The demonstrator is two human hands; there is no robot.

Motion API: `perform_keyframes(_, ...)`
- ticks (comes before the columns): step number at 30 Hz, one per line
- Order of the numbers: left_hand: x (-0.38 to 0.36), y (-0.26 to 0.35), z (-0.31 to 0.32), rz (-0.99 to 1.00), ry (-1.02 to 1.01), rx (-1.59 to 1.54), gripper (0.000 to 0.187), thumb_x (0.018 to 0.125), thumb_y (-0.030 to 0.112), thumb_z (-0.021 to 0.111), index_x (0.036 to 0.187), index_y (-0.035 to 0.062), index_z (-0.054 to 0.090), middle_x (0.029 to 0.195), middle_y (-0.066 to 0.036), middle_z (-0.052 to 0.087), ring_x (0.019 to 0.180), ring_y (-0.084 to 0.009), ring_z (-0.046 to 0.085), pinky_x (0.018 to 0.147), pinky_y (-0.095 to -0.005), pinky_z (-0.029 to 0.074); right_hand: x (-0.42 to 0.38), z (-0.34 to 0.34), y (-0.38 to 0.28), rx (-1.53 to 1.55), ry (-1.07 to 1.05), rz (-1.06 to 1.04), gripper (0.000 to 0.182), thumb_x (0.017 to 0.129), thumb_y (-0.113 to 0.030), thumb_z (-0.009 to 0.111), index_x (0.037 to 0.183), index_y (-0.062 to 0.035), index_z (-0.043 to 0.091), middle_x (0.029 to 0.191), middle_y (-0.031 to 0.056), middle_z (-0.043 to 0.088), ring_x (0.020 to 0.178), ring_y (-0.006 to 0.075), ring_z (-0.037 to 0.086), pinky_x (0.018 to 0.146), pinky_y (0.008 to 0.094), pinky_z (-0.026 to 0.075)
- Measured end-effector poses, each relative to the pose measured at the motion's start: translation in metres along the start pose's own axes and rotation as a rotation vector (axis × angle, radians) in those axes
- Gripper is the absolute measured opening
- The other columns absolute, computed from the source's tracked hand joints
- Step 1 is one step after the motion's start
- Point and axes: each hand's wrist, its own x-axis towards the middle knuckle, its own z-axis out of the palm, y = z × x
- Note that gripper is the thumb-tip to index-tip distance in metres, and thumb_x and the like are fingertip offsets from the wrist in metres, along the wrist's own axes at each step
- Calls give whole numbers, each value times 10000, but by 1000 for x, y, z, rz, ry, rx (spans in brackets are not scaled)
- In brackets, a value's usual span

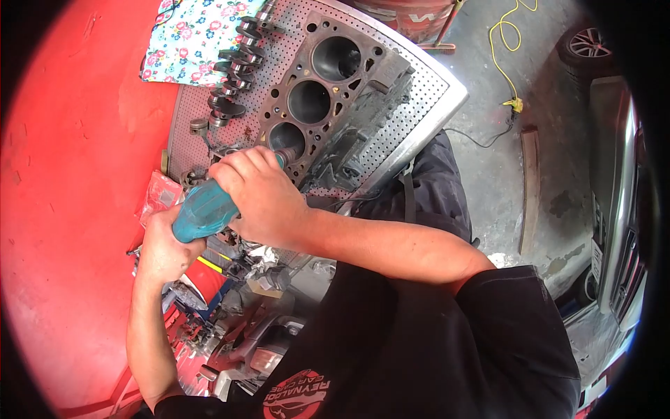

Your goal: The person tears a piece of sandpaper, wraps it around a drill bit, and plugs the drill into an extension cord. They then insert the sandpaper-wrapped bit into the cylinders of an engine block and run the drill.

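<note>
My right hand point(269, 199) is wrapped around the front of a teal power tool point(204, 211). My left hand point(166, 248) grips the rear of the same tool. Its dark front end point(286, 156) reaches the edge of the nearest cylinder bore point(285, 135) in a grey engine block point(315, 128); how deep it goes is hidden by my right hand. Two more bores are open farther up the block. Beside the block lies a crankshaft point(236, 68), with a small piston point(199, 126) near its lower end.
The block rests on a perforated metal table point(434, 89) with a raised metal edge. A floral cloth point(199, 38) lies at its far left. Cluttered parts sit below my hands. A yellow cord point(504, 42), a long wooden strip point(530, 188) and a vehicle point(614, 188) are to the right.
</note>
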Motion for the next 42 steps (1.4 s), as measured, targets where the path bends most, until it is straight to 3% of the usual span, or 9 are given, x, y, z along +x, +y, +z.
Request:
perform_keyframes(6, 16, -1, 0, 21, 16, 94, 265, 695, 34, 664, 952, -32, 670, 720, -152, 657, 658, -204, 634, 675, -372, 522, 3, 4, 15, 69, 42, 16, 596, 633, -71, 756, 1193, -4, 564, 1126, 144, 562, 1120, 350, 528, 1048, 501, 363)
perform_keyframes(14, 24, 12, -6, 26, 43, 167, 281, 677, 18, 673, 955, -29, 671, 736, -190, 663, 667, -264, 666, 691, -378, 533, 11, 6, 23, 68, 116, -9, 609, 639, -83, 773, 1205, -2, 562, 1145, 143, 557, 1134, 346, 526, 1066, 500, 358)
perform_keyframes(26, 22, 15, 2, -53, -88, 8, 334, 696, 2, 677, 1027, -30, 689, 819, -139, 720, 752, -209, 685, 756, -351, 546, -1, -5, 17, 71, 23, 56, 646, 616, -37, 750, 1227, 24, 552, 1165, 154, 547, 1144, 350, 523, 1076, 499, 359)
perform_keyframes(38, 32, 19, 0, 1, 25, 149, 292, 700, 2, 658, 989, -29, 682, 753, -170, 681, 691, -227, 673, 698, -369, 535, 7, 9, 33, 100, 119, 31, 656, 605, -44, 791, 1211, 0, 544, 1197, 161, 552, 1190, 369, 523, 1085, 514, 369)
perform_keyframes(42, 33, 21, 1, -12, -21, 135, 291, 698, 4, 655, 985, -31, 684, 744, -162, 673, 687, -218, 664, 700, -365, 532, 4, 2, 31, 92, 81, 63, 674, 602, -53, 810, 1219, -9, 543, 1225, 165, 554, 1207, 371, 524, 1088, 516, 374)
